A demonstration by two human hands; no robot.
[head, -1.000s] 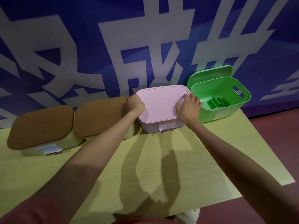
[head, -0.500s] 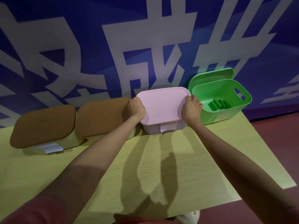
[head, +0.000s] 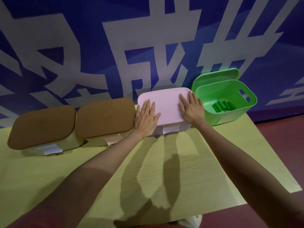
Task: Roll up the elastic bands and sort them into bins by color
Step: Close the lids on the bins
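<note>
The flat pink plastic lid [head: 164, 104] of the pink bin [head: 171, 129] is pressed down by the left hand [head: 146, 117] and right hand [head: 191, 109], both laid flat with fingers straight. Rolled green elastic bands [head: 222, 106] lie in the open green plastic bin [head: 230, 89] beside it. The lid is judged light, stiff and smooth, best taken by its side rims.

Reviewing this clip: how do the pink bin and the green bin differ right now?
The pink bin is closed by its lid, with both hands pressing flat on it; the green bin is open, its lid propped behind it. Green rolled bands show inside the green bin; the pink bin's contents are hidden. Both stand along the table's back edge.
</note>
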